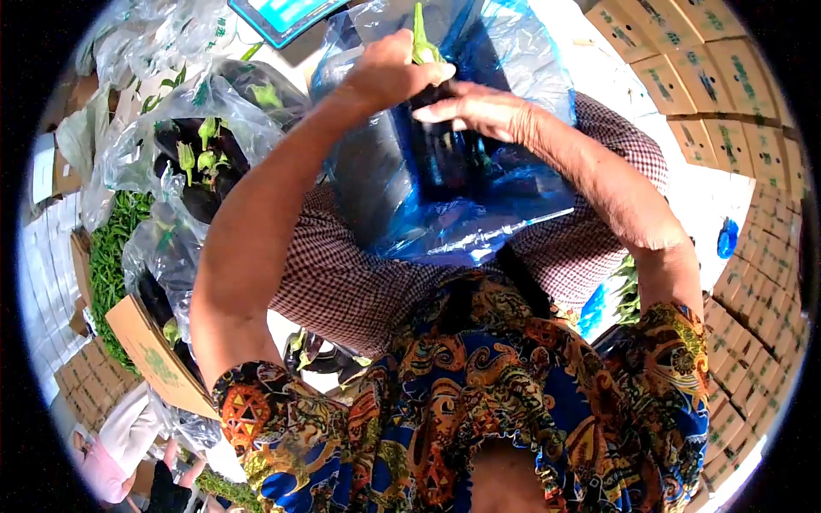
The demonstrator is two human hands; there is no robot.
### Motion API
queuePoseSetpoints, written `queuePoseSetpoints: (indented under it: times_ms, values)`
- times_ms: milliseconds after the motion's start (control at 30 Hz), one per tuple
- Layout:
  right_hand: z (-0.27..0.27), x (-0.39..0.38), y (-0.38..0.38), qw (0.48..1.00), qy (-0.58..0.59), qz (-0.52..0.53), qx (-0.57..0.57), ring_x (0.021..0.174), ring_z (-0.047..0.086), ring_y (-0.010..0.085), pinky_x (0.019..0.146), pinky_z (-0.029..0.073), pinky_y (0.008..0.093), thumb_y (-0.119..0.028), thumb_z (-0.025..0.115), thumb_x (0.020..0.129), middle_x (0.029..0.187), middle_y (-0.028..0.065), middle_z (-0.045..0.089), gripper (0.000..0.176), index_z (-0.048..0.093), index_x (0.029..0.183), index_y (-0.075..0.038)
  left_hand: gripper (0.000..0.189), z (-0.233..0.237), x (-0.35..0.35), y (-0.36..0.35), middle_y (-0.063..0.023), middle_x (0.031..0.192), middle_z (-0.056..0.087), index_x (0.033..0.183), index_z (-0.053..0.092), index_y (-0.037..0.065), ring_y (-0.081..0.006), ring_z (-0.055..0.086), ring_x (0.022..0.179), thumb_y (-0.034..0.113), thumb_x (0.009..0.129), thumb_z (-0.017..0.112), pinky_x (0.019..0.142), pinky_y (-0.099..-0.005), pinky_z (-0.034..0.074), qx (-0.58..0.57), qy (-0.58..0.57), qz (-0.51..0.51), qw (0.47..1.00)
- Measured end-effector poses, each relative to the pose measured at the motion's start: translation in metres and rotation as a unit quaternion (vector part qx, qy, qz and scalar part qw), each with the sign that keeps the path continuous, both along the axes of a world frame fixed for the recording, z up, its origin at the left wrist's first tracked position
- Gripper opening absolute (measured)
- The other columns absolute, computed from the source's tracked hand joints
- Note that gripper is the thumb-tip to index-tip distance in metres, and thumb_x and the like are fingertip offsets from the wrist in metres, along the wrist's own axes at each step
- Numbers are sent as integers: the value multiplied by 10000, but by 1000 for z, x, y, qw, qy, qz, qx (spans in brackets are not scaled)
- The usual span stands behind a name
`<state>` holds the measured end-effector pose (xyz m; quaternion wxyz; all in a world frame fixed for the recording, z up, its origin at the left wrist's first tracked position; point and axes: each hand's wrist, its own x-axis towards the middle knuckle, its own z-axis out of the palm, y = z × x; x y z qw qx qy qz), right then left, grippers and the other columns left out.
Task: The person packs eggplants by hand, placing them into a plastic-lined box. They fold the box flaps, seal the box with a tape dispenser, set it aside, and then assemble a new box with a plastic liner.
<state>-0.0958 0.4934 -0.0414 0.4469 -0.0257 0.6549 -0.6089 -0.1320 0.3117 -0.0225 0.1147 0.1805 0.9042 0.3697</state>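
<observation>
A dark eggplant with a green stem cap (424, 50) is held over a blue plastic bag (368, 184) that lies spread open across my lap. My left hand (395, 67) is closed around its upper end, just beside the cap. Lower on the dark body, my right hand (483, 113) grips with thumb and fingers. Parts of the eggplant are hidden behind both hands. Deep shadow inside the bag makes its other contents hard to make out.
Left of me, a clear plastic bag (128, 154) holds several eggplants (201, 162), near a heap of green peppers (120, 248). A cardboard flap (158, 355) sticks up nearby. A screen device (286, 15) stands ahead. Stacked cartons (727, 94) line the right; a person (120, 449) is at lower left.
</observation>
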Motion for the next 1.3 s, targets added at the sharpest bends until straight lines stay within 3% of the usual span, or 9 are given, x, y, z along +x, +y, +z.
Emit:
queuePoseSetpoints:
  times_ms: [67,267,300,467,733,1000,1133,1200,1300]
  values:
    - [-6,11,0,991,-64,83,78,1100,519,183,889,466,363,-372,761,776,1185,53,567,684,463,1299,-49,671,-8,4,5,-277,968,639,996,591,-55,-418,616,951,559,737,667,828,-466,485,-86,41,22,995]
    - [-11,17,6,915,35,267,302,958,638,285,787,524,390,-491,719,762,946,171,660,531,650,968,-7,592,-27,-3,21,-250,993,634,995,570,-9,-417,589,997,532,769,641,832,-467,484,-26,-38,-47,998]
    - [-19,19,20,874,268,260,312,941,641,315,772,525,400,-484,693,771,897,209,662,488,653,838,-3,480,-23,2,27,-225,932,640,936,576,35,-409,582,1008,488,787,626,810,-461,496,-34,-8,-49,998]
    - [11,-15,24,802,489,63,336,937,613,390,794,488,494,-283,636,814,906,234,645,318,607,938,8,450,-38,-26,27,-224,1126,571,1041,649,131,-420,573,1027,486,782,553,865,-451,481,-153,-8,-59,986]
    - [8,-47,35,979,153,46,131,902,632,203,787,506,323,-143,621,816,1022,161,659,298,627,1059,28,673,0,-34,27,-271,1123,600,1159,502,-10,-406,564,1101,502,735,611,923,-465,458,-186,-19,27,982]
    - [21,-45,42,806,409,291,313,854,615,410,741,494,464,-174,555,798,850,256,633,214,621,901,3,463,23,2,36,-231,909,632,1049,538,42,-405,623,852,359,753,701,752,-466,496,-18,230,-95,968]
    - [43,-17,63,807,318,404,289,828,637,345,708,513,401,-256,532,908,929,220,642,283,623,959,6,394,89,7,25,-147,971,624,1051,560,31,-322,622,870,262,762,694,779,-368,501,144,17,-131,981]
    - [49,-9,70,964,117,152,185,800,635,159,661,523,296,-146,510,845,867,104,662,187,634,901,-17,365,87,16,21,-127,968,622,1045,575,30,-306,622,877,225,754,676,782,-353,503,165,146,-177,959]
    - [62,-12,76,986,89,-15,138,798,616,143,678,521,253,-157,499,894,990,58,644,259,628,1078,-26,240,81,36,32,-125,999,623,1001,623,53,-316,607,951,104,769,592,816,-379,496,107,317,-260,906]
